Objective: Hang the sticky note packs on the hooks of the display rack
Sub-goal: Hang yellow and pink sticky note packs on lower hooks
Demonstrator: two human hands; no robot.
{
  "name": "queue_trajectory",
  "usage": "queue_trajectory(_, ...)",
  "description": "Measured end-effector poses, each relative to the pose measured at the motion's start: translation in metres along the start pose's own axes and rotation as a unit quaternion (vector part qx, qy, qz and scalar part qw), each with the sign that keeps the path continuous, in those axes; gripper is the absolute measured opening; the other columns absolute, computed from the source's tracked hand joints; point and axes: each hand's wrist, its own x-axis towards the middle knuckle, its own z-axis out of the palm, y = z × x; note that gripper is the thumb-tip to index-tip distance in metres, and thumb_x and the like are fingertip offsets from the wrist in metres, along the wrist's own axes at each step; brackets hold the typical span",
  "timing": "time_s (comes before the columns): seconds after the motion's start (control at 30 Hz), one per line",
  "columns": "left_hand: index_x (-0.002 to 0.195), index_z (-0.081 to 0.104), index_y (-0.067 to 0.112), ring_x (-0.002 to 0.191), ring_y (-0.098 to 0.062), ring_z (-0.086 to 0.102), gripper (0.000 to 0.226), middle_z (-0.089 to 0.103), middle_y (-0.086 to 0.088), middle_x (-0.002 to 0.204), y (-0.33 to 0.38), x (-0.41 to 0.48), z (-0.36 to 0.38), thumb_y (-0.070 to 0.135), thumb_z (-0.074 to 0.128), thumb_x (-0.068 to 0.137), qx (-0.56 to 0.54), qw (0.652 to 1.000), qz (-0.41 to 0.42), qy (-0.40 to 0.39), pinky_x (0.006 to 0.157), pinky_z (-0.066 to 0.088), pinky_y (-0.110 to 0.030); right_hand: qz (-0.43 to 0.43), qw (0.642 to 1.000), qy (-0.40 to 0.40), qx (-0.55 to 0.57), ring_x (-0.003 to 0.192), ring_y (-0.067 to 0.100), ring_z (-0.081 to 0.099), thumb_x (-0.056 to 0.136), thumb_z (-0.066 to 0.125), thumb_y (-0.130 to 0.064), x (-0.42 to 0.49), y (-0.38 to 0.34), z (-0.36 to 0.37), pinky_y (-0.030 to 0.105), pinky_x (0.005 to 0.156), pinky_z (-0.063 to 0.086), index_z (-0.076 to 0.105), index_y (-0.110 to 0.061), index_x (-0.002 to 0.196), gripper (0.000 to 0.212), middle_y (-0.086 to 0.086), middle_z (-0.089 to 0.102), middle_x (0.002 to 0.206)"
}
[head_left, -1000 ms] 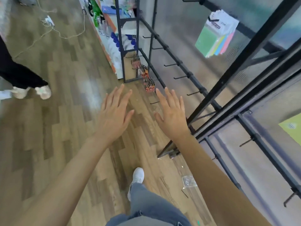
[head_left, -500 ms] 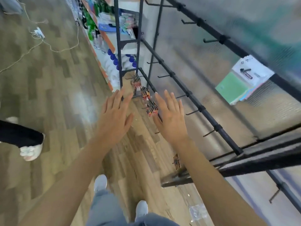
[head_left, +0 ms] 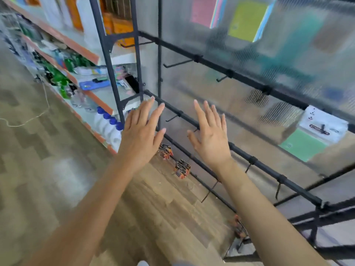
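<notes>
The black display rack [head_left: 240, 150] runs along a frosted panel on the right, its rails carrying several bare hooks. One sticky note pack [head_left: 315, 135], green with a white header card, hangs on a hook at the right edge. More packs [head_left: 247, 18], pink and yellow-green, hang blurred at the top. My left hand [head_left: 142, 135] and my right hand [head_left: 211, 137] are stretched out side by side in front of the middle rail, fingers spread, palms down, holding nothing.
Orange-and-black packets [head_left: 182, 168] hang on the lowest rail by the wooden floor [head_left: 48, 179]. Store shelves [head_left: 80, 73] with bottles and stationery stand at the left behind the rack's end post. A cord [head_left: 28, 120] trails on the floor.
The view has tilted upward and swung toward the rack. Both empty hands have risen from floor level to the middle rail. The other person's feet have left the view.
</notes>
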Motion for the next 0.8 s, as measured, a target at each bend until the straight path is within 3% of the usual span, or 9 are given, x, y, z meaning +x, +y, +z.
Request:
queue_trajectory(0.13,0.140,0.035,0.011,0.133,-0.032,0.029,0.055,0.030,-0.014,0.148,-0.019,0.044,0.001,0.037,0.033,0.092,-0.005,0.999,0.048,0.024,0.108,0.022,-0.046,0.016,0.998,0.042,-0.034,0.140,0.038,0.021,0.087,0.060,-0.020,0.042,-0.008,0.002,0.046,0.111,0.005,0.029,-0.014,0.146,0.067,0.019,0.029,0.149)
queue_trajectory(0.37,0.139,0.037,0.010,0.132,-0.033,0.030,0.055,0.032,-0.015,0.147,-0.031,0.124,0.004,0.037,0.033,0.092,-0.024,0.993,0.101,0.054,0.107,0.025,-0.047,0.070,0.989,0.124,-0.046,0.139,0.034,0.023,0.084,0.060,-0.016,0.113,0.012,-0.017,0.044,0.114,0.010,0.023,-0.004,0.146,0.073,0.018,0.030,0.149)
queue_trajectory(0.6,0.138,0.038,0.008,0.135,-0.029,0.029,0.051,0.035,-0.011,0.146,-0.038,0.214,0.015,0.031,0.043,0.094,-0.051,0.986,0.138,0.084,0.109,0.022,-0.045,0.100,0.972,0.185,-0.107,0.141,0.035,0.018,0.089,0.054,-0.020,0.177,0.052,-0.041,0.047,0.114,0.008,0.028,-0.004,0.144,0.063,0.017,0.025,0.151)
queue_trajectory(0.8,0.139,0.036,0.008,0.134,-0.032,0.030,0.049,0.034,-0.011,0.146,-0.040,0.287,0.018,0.021,0.049,0.094,-0.078,0.979,0.155,0.103,0.109,0.025,-0.050,0.125,0.950,0.215,-0.188,0.144,0.029,0.005,0.093,0.049,-0.021,0.226,0.076,-0.070,0.043,0.115,-0.001,0.018,-0.007,0.148,0.064,0.012,0.011,0.156)
